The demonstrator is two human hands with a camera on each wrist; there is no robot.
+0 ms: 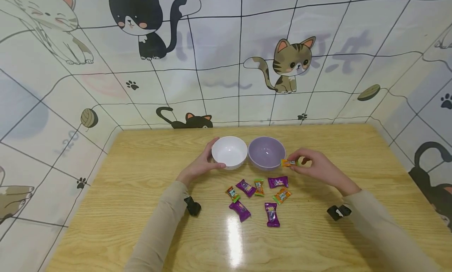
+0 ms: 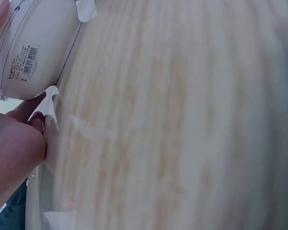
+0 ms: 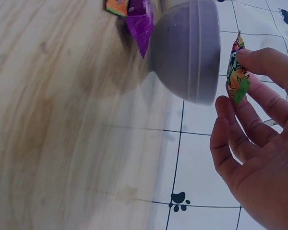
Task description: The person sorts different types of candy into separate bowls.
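My left hand holds the white bowl by its left side, thumb at the front and fingers round the back. In the left wrist view the bowl's outer wall shows a barcode label. My right hand pinches a small orange-and-green wrapped candy between thumb and fingers, right at the right rim of the purple bowl. The right wrist view shows the pinched candy above the mouth side of that bowl. Both bowls stand side by side, and no candy shows inside either.
Several purple-wrapped candies and three orange ones lie scattered on the wooden table in front of the bowls. Behind the table's back edge rises a cat-patterned wall covering. Black devices sit at both wrists.
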